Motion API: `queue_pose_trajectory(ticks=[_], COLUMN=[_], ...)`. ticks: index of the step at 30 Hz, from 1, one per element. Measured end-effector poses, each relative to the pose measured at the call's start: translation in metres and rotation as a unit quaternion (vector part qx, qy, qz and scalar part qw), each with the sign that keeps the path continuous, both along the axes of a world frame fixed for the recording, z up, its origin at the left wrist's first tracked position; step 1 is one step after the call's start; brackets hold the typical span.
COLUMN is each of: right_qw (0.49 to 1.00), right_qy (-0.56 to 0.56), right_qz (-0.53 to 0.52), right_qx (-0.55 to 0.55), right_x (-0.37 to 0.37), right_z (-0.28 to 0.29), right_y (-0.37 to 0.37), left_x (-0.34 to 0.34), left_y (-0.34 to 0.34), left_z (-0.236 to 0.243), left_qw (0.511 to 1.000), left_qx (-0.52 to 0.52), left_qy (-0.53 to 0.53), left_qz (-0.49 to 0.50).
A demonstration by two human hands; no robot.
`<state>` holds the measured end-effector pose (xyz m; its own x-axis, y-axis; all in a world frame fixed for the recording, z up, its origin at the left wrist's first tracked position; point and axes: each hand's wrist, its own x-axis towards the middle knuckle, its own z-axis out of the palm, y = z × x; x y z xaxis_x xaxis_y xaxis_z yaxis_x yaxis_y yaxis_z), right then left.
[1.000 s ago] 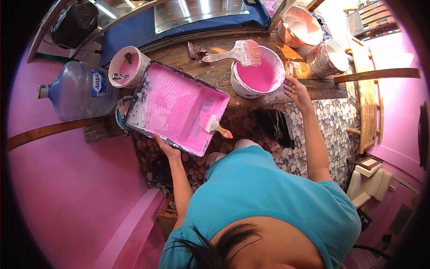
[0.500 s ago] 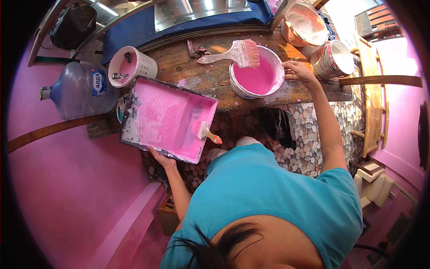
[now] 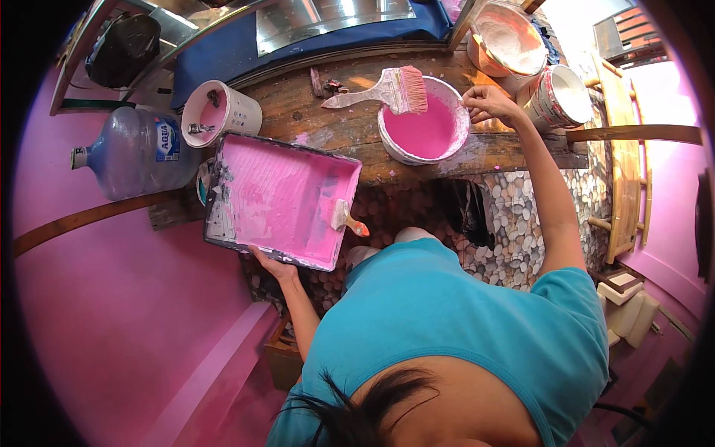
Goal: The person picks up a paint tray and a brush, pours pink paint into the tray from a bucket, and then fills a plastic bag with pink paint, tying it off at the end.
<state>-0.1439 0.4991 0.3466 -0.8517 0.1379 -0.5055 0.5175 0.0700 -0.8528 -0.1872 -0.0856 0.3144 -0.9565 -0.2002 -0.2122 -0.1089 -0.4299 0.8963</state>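
Observation:
My left hand (image 3: 274,267) grips the near edge of a dark paint tray (image 3: 279,197) coated in pink paint, fingers hidden beneath it. A small paintbrush (image 3: 348,219) with a wooden, orange-tipped handle lies at the tray's right side, bristles in the paint. My right hand (image 3: 491,106) is closed at the right rim of a white bucket (image 3: 418,159) of pink paint, fingers pinching that rim. Across the bucket's far-left rim rests a wide paintbrush (image 3: 387,92), its pink-stained bristles over the opening and its handle pointing left.
Left on the wooden table (image 3: 298,112) stands a paint-spattered white pail (image 3: 240,112). Beside it lies a large blue water jug (image 3: 134,153). More buckets, one with an orange-smeared basin (image 3: 510,41) and one spattered white (image 3: 562,97), stand right. A black plastic bag (image 3: 463,212) hangs below the table's front edge.
The bucket, with the wide brush on it, has shifted slightly left along with my right hand. My left hand keeps its hold on the tray, which has barely moved.

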Motion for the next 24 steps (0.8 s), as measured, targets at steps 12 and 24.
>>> queue_pose_trajectory(ticks=[12, 24], right_qw=[0.999, 0.994], right_qy=[0.029, 0.039], right_qz=[-0.002, -0.073], right_qx=[0.039, 0.078], right_x=[0.001, 0.032], right_z=[-0.004, -0.002], right_y=[-0.007, -0.012], left_x=[-0.004, -0.021], left_y=[0.020, 0.013], left_z=[0.004, -0.001], left_qw=[1.000, 0.999], left_qx=[-0.015, 0.018], left_qy=[0.005, -0.009], left_qz=[-0.013, -0.046])
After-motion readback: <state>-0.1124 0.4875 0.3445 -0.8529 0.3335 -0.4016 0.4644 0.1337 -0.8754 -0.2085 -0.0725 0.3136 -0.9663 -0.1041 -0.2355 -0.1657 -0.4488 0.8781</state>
